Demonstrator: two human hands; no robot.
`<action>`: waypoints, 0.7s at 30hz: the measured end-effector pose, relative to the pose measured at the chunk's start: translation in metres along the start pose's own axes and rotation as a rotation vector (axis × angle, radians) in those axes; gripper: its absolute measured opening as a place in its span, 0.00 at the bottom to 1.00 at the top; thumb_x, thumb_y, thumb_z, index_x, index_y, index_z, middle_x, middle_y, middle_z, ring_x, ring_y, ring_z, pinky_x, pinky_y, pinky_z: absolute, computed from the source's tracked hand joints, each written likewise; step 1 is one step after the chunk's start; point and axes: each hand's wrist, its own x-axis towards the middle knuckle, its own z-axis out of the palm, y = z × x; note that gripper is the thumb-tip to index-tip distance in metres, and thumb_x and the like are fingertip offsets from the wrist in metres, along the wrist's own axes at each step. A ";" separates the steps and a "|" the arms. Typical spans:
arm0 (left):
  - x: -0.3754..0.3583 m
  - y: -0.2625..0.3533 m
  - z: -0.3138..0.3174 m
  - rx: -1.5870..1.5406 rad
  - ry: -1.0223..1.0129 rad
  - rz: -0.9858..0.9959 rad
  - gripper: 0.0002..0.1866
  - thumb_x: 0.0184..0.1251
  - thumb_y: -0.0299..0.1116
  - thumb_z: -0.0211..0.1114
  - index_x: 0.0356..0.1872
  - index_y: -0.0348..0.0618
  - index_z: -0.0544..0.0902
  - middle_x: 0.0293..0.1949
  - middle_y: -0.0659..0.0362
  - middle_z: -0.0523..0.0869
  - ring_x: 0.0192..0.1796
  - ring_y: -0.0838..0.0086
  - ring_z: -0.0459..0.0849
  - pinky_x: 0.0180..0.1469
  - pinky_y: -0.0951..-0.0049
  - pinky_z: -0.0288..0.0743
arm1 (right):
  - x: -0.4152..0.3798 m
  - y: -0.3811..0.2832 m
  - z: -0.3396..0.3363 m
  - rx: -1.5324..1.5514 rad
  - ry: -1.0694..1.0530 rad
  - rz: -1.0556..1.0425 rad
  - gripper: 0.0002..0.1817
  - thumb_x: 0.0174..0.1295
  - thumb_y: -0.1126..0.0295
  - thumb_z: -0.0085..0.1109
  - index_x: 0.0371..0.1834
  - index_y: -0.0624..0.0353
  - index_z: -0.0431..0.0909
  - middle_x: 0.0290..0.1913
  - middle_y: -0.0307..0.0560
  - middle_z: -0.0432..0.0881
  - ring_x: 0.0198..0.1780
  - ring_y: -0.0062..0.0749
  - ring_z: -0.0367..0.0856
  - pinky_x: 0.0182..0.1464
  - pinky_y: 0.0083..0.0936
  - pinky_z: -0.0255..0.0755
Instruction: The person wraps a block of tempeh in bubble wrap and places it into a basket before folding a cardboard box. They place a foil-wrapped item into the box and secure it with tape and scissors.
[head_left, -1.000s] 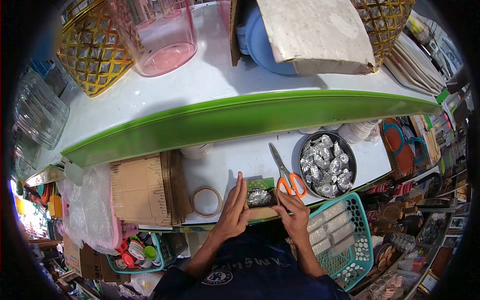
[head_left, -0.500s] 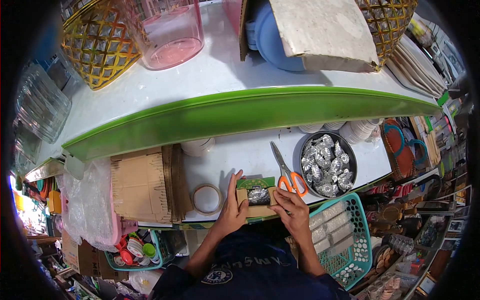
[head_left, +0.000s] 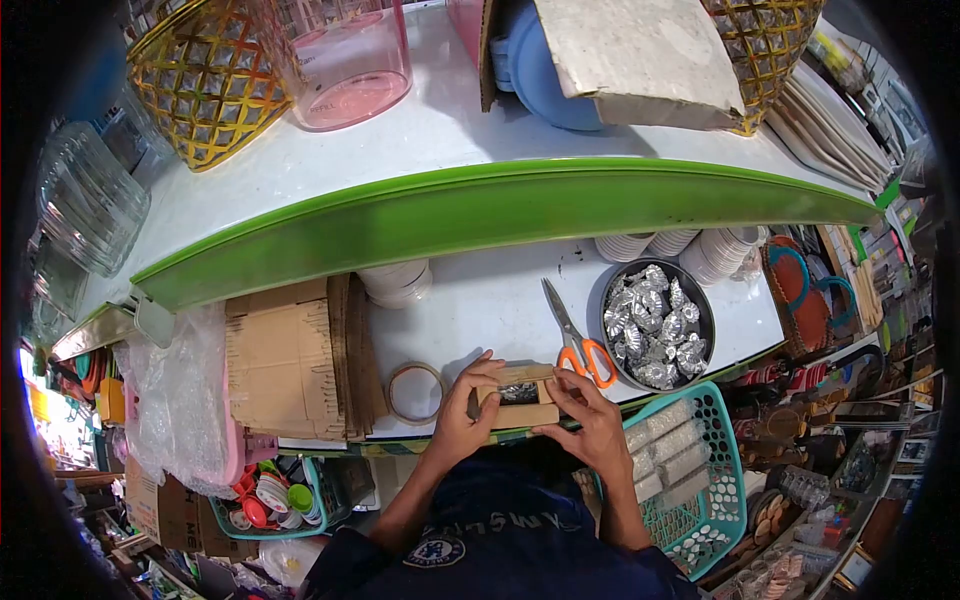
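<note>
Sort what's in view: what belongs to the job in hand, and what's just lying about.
Job in hand:
small cardboard box, between left hand and right hand
probably silver fluted moulds in the dark round pan
perhaps orange-handled scissors, tape roll

Apparently lying about:
gold-latticed container
pink transparent container
clear ribbed vessel

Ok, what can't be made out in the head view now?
- Box contents: flaps cover most; only a silvery patch shows.
- Right hand: pressing or just touching the box? Its own fingers hide the contact.
- Pink jug: top cut off by the upper edge.
- White stack: far end hidden by the green ledge.
- Far-right goods: too small, blurred.
</note>
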 end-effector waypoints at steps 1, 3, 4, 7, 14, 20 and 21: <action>0.001 0.002 0.000 0.015 0.005 0.004 0.09 0.68 0.18 0.58 0.47 0.38 0.74 0.61 0.44 0.80 0.74 0.50 0.69 0.72 0.57 0.62 | 0.000 0.001 0.001 -0.002 0.005 0.006 0.35 0.43 0.62 0.82 0.59 0.57 0.83 0.62 0.49 0.79 0.49 0.36 0.86 0.50 0.29 0.84; 0.002 0.004 0.000 0.030 0.009 0.008 0.07 0.68 0.18 0.57 0.45 0.37 0.74 0.62 0.43 0.80 0.74 0.50 0.68 0.72 0.57 0.63 | -0.001 0.000 0.001 -0.005 0.012 0.014 0.35 0.43 0.62 0.82 0.59 0.56 0.83 0.62 0.48 0.79 0.49 0.36 0.86 0.50 0.29 0.84; 0.002 0.004 -0.001 0.028 0.012 0.008 0.06 0.68 0.19 0.57 0.44 0.37 0.75 0.63 0.43 0.79 0.75 0.50 0.67 0.71 0.57 0.63 | 0.000 0.000 0.001 0.005 0.027 0.013 0.33 0.44 0.63 0.81 0.57 0.57 0.84 0.62 0.49 0.80 0.49 0.36 0.86 0.50 0.29 0.83; 0.000 0.006 -0.003 0.038 0.007 0.008 0.05 0.69 0.20 0.57 0.44 0.36 0.76 0.65 0.44 0.78 0.76 0.49 0.65 0.70 0.57 0.65 | 0.000 0.001 0.007 0.040 0.091 0.036 0.29 0.46 0.65 0.81 0.54 0.59 0.85 0.59 0.49 0.82 0.48 0.36 0.87 0.51 0.29 0.83; 0.000 0.010 0.001 0.083 0.045 -0.026 0.04 0.72 0.23 0.59 0.44 0.37 0.78 0.66 0.45 0.78 0.77 0.51 0.64 0.64 0.64 0.72 | 0.008 -0.007 0.014 0.119 0.220 0.173 0.22 0.51 0.69 0.79 0.49 0.64 0.86 0.48 0.52 0.88 0.43 0.34 0.89 0.46 0.27 0.82; 0.002 0.015 0.003 0.110 0.062 -0.065 0.03 0.72 0.24 0.60 0.43 0.37 0.77 0.66 0.46 0.78 0.77 0.53 0.64 0.67 0.62 0.70 | 0.009 -0.014 0.014 0.247 0.178 0.457 0.22 0.53 0.69 0.77 0.51 0.63 0.85 0.45 0.51 0.88 0.39 0.32 0.88 0.42 0.26 0.80; 0.002 0.014 0.003 0.110 0.062 -0.066 0.03 0.72 0.24 0.60 0.43 0.37 0.77 0.66 0.46 0.78 0.77 0.53 0.64 0.67 0.62 0.70 | 0.010 -0.016 0.014 0.246 0.177 0.457 0.22 0.53 0.69 0.77 0.51 0.63 0.85 0.45 0.51 0.88 0.39 0.32 0.88 0.42 0.26 0.80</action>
